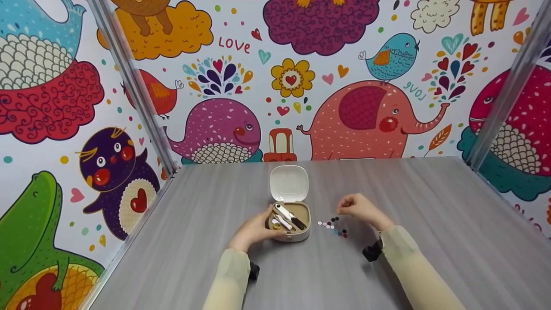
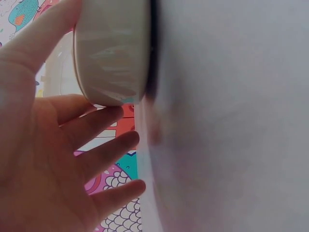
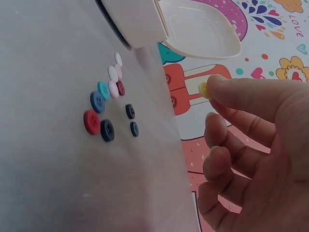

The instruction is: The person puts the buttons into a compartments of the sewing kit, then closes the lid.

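A small cream box (image 1: 297,237) stands on the table with its white lid (image 1: 289,184) raised. Inside lie a tool with a white and black handle (image 1: 289,215), a smaller whitish item (image 1: 282,222) and a gold-coloured round piece (image 1: 277,225). My left hand (image 1: 254,230) holds the box at its left side, thumb and index finger on the wall, the other fingers spread. Right of the box, my right hand (image 1: 361,211) is raised above the table. Between thumb and index finger it pinches a yellow button (image 3: 204,90). Several loose buttons (image 3: 107,130) lie beneath, among them a red button (image 3: 91,122).
The grey table (image 1: 193,206) meets a wall panel (image 1: 288,112) printed with cartoon animals at its back. Metal posts (image 1: 142,94) stand at the left and right corners. Each forearm wears a black wrist device (image 1: 372,250).
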`<state>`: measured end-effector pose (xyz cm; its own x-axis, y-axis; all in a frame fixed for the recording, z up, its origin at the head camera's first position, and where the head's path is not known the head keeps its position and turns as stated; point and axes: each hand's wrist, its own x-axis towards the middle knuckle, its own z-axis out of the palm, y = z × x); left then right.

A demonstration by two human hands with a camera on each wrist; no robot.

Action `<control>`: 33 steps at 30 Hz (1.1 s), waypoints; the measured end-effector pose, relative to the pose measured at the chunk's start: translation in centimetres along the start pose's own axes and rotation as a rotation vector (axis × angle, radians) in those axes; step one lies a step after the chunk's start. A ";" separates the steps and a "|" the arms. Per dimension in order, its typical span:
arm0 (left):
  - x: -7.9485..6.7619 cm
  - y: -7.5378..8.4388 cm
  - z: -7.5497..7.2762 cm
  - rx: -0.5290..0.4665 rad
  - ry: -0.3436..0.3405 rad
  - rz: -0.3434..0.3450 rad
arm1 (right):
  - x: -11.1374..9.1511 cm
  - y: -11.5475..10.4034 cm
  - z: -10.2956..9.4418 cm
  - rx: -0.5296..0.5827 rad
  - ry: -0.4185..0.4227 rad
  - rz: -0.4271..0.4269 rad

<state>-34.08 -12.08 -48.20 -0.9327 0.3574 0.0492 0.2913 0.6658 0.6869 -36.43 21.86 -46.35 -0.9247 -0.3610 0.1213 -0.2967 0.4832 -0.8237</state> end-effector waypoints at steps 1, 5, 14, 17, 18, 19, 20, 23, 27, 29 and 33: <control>0.0 0.1 0.0 0.000 0.000 0.001 | 0.1 0.0 0.1 0.002 -0.001 -0.007; 0.1 0.1 -0.1 0.002 0.001 0.013 | 0.4 -0.4 0.5 -0.008 0.005 -0.043; 0.2 -0.2 0.0 0.023 -0.003 0.022 | 1.1 -1.0 1.5 -0.014 0.005 -0.066; 0.1 -0.1 0.0 0.031 -0.005 0.031 | 1.3 -1.0 1.9 -0.010 0.004 -0.048; 0.1 -0.1 0.0 0.035 -0.005 0.033 | 1.3 -1.0 2.0 -0.008 0.002 -0.048; 0.1 -0.1 0.0 0.039 -0.004 0.035 | 1.3 -1.1 2.1 -0.010 0.001 -0.049; 0.1 -0.1 0.1 0.043 -0.003 0.037 | 1.4 -1.1 2.2 -0.012 -0.001 -0.048; 0.1 -0.1 0.1 0.042 -0.005 0.029 | 1.5 -1.4 2.4 -0.016 -0.010 -0.055; 0.1 0.0 0.0 0.029 -0.005 0.015 | 1.8 -1.8 2.7 -0.024 -0.021 -0.054; 0.0 0.1 0.0 0.026 -0.006 0.007 | 2.0 -2.0 2.8 -0.031 -0.025 -0.058; -0.1 0.2 -0.1 0.018 -0.012 -0.009 | 2.2 -2.2 3.3 -0.041 -0.025 -0.059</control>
<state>-33.99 -12.08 -47.99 -0.9329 0.3586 0.0342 0.2865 0.6810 0.6739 -37.06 17.34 -46.12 -0.8992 -0.4094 0.1544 -0.3603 0.4923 -0.7923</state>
